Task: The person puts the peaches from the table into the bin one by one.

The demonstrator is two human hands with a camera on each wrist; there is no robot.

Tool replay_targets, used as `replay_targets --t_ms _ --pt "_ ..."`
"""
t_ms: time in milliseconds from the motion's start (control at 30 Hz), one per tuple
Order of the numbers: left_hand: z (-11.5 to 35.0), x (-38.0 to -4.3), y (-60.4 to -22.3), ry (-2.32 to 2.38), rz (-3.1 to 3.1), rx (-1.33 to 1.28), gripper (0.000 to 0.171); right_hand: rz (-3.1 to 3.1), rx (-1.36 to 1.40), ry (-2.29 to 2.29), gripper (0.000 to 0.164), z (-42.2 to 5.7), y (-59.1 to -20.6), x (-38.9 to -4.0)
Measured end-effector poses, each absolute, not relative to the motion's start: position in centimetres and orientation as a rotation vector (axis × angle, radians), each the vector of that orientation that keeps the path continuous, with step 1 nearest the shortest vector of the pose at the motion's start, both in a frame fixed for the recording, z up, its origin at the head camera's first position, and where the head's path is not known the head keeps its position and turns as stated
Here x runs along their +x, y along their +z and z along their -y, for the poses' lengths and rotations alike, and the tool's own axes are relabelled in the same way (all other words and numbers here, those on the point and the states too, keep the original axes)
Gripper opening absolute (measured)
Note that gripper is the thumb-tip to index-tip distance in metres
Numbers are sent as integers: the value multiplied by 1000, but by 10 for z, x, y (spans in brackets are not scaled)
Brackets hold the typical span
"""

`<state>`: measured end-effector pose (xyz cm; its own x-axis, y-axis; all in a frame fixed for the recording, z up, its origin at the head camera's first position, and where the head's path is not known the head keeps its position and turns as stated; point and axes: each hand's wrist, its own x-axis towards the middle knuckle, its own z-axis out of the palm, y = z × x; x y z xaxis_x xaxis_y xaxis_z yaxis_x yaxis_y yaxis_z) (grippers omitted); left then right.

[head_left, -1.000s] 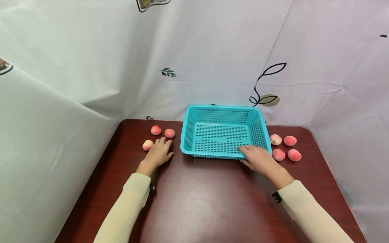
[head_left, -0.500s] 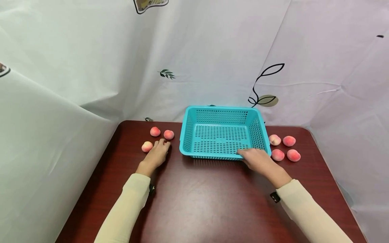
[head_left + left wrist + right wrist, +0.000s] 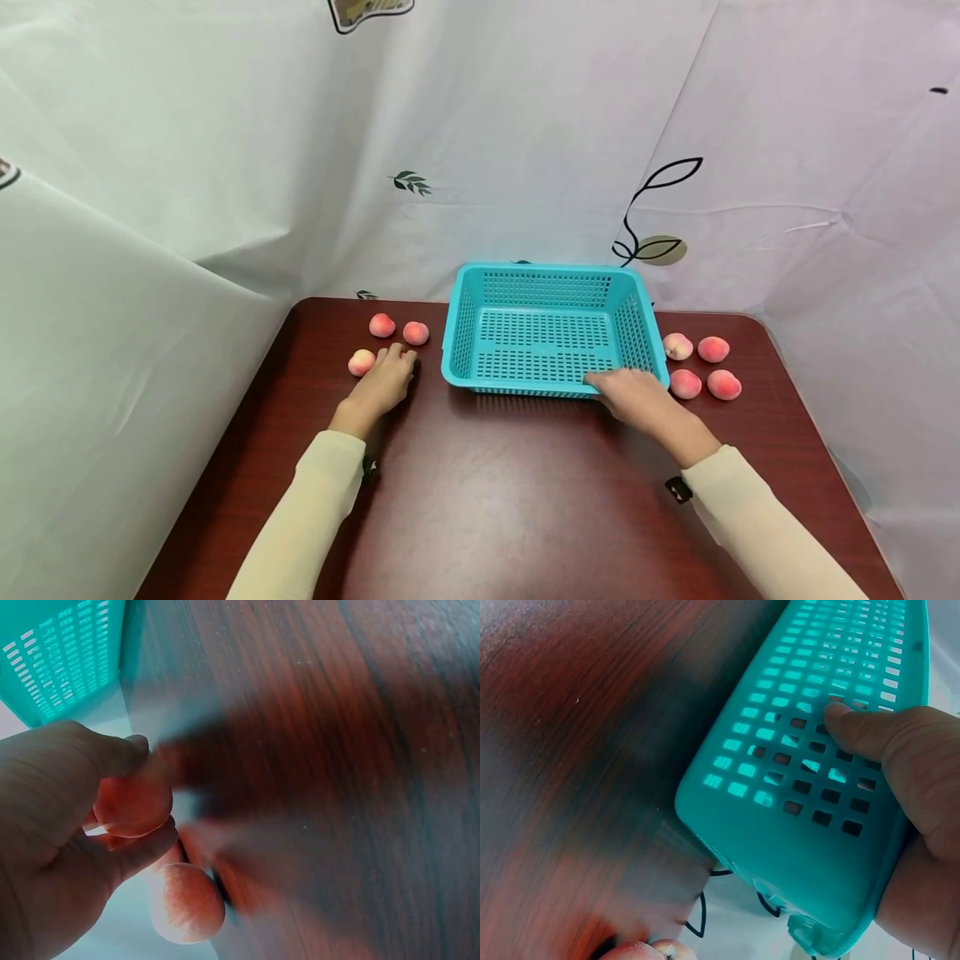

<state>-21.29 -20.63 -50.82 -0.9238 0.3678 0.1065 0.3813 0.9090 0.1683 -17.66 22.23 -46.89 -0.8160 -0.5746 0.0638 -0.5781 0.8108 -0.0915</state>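
Observation:
My left hand [image 3: 381, 385] is low over the table's left side. In the left wrist view its thumb and fingers pinch a peach [image 3: 135, 804], which the hand hides in the head view. A paler peach [image 3: 189, 904] lies right by those fingers. Three peaches show around this hand in the head view: a yellowish one [image 3: 362, 362], a red one [image 3: 382, 326] and a pink one [image 3: 416, 333]. With my right hand [image 3: 637, 400] I grip the front rim of a turquoise plastic basket [image 3: 555, 388]. The right thumb [image 3: 862, 727] presses its slotted outer wall, and the other fingers pass over the rim.
Several peaches [image 3: 702, 367] sit in a cluster to the right of the basket. The dark red wooden table [image 3: 495, 500] meets a white printed cloth [image 3: 517, 133] at its back edge, and cloth hangs along both sides too.
My left fingers have drawn closer together and pulled back slightly from the pink peach. The right thumb has tucked under the rim as that hand tightened on the basket. The basket stays in place.

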Motion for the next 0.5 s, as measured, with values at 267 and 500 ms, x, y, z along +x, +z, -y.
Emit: replay_targets --t_ms 267,500 --pt "209 -214 -502 -294 2991 -581 12 2963 940 162 12 -221 -468 -175" --pt "211 -212 -487 -295 2935 -601 11 2976 936 163 11 -221 -473 -175"
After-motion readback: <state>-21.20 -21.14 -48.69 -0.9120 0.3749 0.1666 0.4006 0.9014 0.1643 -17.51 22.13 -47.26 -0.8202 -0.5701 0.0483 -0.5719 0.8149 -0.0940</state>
